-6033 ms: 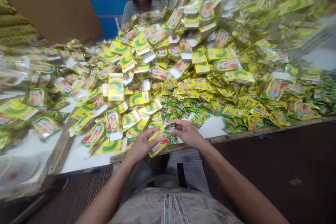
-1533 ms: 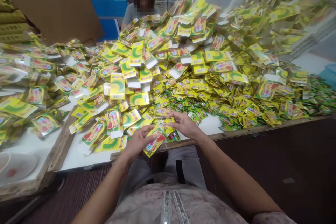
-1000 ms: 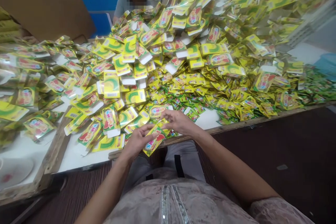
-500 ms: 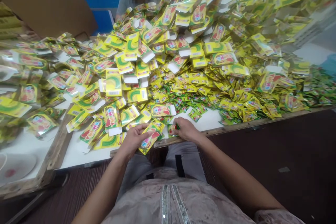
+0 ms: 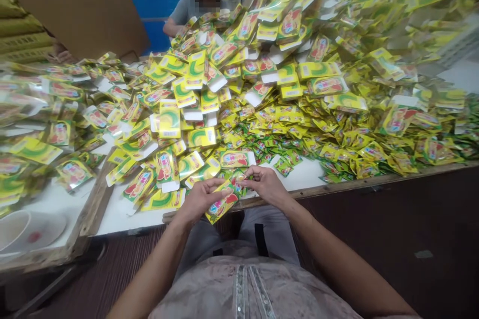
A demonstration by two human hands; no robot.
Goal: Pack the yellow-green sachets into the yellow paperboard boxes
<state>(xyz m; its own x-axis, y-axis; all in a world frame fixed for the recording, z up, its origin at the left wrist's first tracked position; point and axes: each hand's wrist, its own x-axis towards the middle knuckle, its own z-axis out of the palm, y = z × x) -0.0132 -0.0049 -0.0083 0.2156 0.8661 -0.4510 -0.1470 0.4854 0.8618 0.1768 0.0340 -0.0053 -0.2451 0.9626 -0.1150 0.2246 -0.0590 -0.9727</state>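
Observation:
My left hand (image 5: pixel 198 202) is closed on a small yellow and green printed box (image 5: pixel 220 208) with a watermelon picture, its thumb across the front. The box tilts, its upper end toward the right. At that end my right hand (image 5: pixel 268 187) pinches a small green sachet (image 5: pixel 238 177). Whether the sachet is partly inside the box I cannot tell. Just beyond my hands, another box (image 5: pixel 236 159) lies flat beside loose green sachets (image 5: pixel 286 163).
Printed boxes (image 5: pixel 170 118) are heaped across the white table, with yellow sachets (image 5: pixel 348 144) to the right. A wooden edge (image 5: pixel 318 188) runs along the front. A white cup (image 5: pixel 15 232) lies at the left. Across the heap sits a person (image 5: pixel 181 12); another hand (image 5: pixel 62 52) shows far left.
My right hand has brought the sachet from the table up to the end of the box. The left hand still holds the box. The view has shifted slightly left.

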